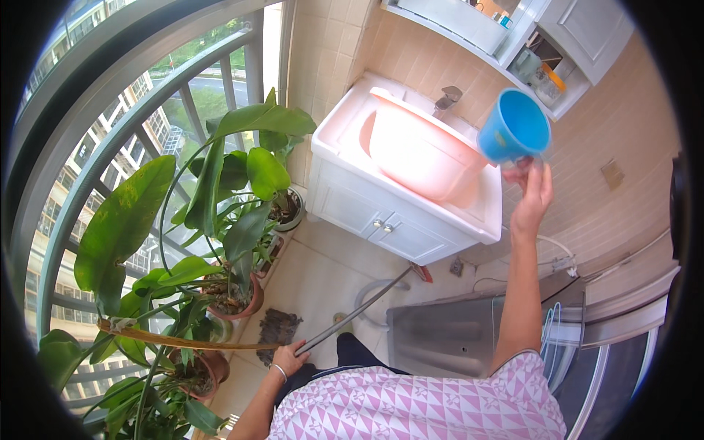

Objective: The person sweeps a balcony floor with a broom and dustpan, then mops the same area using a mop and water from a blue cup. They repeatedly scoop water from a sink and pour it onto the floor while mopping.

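My right hand [529, 187] grips a blue plastic cup [509, 124] low at its side, raised to the right of the washbasin. The cup's open mouth faces up and away from the hand; its inside looks bare. A large pink plastic basin [423, 154] rests tilted in the white sink [335, 129], below the faucet [448, 98]. My left hand [291, 360], with a bracelet at the wrist, is closed around a thin grey pole [357, 308] that slants to the floor by the cabinet. A bamboo strip [187, 342] meets this hand; whether it is held too cannot be told.
Potted plants [234, 297] line the railing [148, 132] at left. A dark rag-like mat [278, 330] and a grey hose [368, 297] lie on the floor. A grey appliance-like box [440, 335] stands below my right arm. Jars [544, 82] sit in the wall cabinet.
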Available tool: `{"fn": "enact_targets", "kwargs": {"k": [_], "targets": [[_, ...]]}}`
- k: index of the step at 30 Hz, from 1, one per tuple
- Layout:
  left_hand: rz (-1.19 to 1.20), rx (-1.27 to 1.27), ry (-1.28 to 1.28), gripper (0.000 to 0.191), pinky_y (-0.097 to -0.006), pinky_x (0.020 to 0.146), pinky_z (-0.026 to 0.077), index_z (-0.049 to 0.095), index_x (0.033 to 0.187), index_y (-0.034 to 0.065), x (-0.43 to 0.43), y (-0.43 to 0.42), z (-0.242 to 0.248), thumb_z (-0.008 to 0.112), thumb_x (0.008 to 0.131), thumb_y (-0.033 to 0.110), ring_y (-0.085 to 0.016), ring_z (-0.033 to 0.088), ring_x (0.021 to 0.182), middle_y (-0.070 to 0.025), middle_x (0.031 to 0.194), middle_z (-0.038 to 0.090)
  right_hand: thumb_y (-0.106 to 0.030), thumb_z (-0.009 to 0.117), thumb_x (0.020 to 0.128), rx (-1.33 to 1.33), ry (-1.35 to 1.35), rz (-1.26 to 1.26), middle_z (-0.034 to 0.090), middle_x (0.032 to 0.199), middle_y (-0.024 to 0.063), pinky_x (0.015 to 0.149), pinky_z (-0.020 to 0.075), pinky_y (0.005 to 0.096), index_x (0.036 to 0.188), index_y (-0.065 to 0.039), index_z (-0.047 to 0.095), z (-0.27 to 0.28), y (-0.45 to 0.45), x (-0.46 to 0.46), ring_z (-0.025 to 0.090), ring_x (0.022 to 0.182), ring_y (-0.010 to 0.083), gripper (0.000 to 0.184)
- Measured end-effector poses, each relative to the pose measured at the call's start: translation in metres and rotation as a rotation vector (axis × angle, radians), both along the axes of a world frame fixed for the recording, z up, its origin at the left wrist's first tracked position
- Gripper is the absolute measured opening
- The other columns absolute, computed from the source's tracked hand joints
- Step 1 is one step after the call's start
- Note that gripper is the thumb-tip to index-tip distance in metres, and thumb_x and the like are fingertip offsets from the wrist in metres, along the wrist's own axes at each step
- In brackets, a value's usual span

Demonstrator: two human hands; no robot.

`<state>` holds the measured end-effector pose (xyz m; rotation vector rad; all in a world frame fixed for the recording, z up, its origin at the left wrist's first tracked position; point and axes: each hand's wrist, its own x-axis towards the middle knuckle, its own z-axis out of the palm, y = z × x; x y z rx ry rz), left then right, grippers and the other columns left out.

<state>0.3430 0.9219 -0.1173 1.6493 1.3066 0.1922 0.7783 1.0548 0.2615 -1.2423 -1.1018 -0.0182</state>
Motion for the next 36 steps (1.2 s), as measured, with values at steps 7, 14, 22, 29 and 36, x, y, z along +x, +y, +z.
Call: {"fn": "enact_targets", "kwargs": {"k": [7, 14, 22, 29, 36], "targets": [[0.161, -0.055, -0.056, 0.047, -0.0358, 0.086, 0.053, 0.066, 0.119, 0.01, 0.028, 0.002, 0.019, 0.074, 0.078, 0.032, -0.031, 0.068, 0.097, -0.0149, 0.107, 0.069, -0.041, 0.06, 0.092, -0.626, -0.281, -0.042, 0.058, 0.062, 0.0052, 0.05, 0.0443, 0.0275, 0.071, -0.002, 0.058, -0.014, 0.111, 0.12, 0.056, 0.053, 0.0116, 0.044], [0.309, -0.146, -0.01, 0.049, -0.0346, 0.086, 0.053, 0.067, 0.117, 0.0078, 0.044, 0.014, 0.027, 0.079, 0.075, 0.03, -0.028, 0.069, 0.097, -0.0163, 0.105, 0.071, -0.042, 0.065, 0.084, -1.242, -0.447, 0.216, 0.068, 0.077, 0.0096, 0.065, 0.0492, 0.0314, 0.086, 0.0, 0.07, -0.054, 0.162, 0.181, 0.061, 0.07, 0.0171, 0.042], [0.333, -0.112, -0.034, 0.042, -0.033, 0.087, 0.051, 0.061, 0.123, 0.0005, 0.068, 0.022, 0.074, 0.072, 0.085, 0.016, -0.021, 0.063, 0.097, -0.0168, 0.107, 0.069, -0.055, 0.067, 0.079, -1.702, -0.641, 0.492, 0.07, 0.095, 0.011, 0.074, 0.0542, 0.0365, 0.099, -0.008, 0.072, -0.072, 0.199, 0.203, 0.067, 0.084, 0.024, 0.052], [0.459, -0.205, -0.033, 0.04, -0.0319, 0.086, 0.051, 0.063, 0.119, -0.0012, 0.077, 0.02, 0.078, 0.073, 0.084, 0.014, -0.02, 0.063, 0.095, -0.0141, 0.109, 0.069, -0.045, 0.071, 0.079, -1.667, -0.63, 0.549, 0.071, 0.089, 0.0121, 0.069, 0.0545, 0.0352, 0.093, -0.003, 0.072, -0.069, 0.213, 0.216, 0.068, 0.078, 0.0225, 0.045], [0.341, -0.197, 0.126, 0.036, -0.0327, 0.082, 0.055, 0.073, 0.104, 0.0074, 0.077, 0.028, 0.077, 0.077, 0.076, 0.03, -0.024, 0.071, 0.089, -0.0138, 0.094, 0.073, -0.018, 0.064, 0.086, -0.815, -0.196, 0.461, 0.07, 0.084, 0.0089, 0.073, 0.0515, 0.0293, 0.096, 0.002, 0.068, 0.009, 0.175, 0.175, 0.065, 0.078, 0.0153, 0.022]]}}
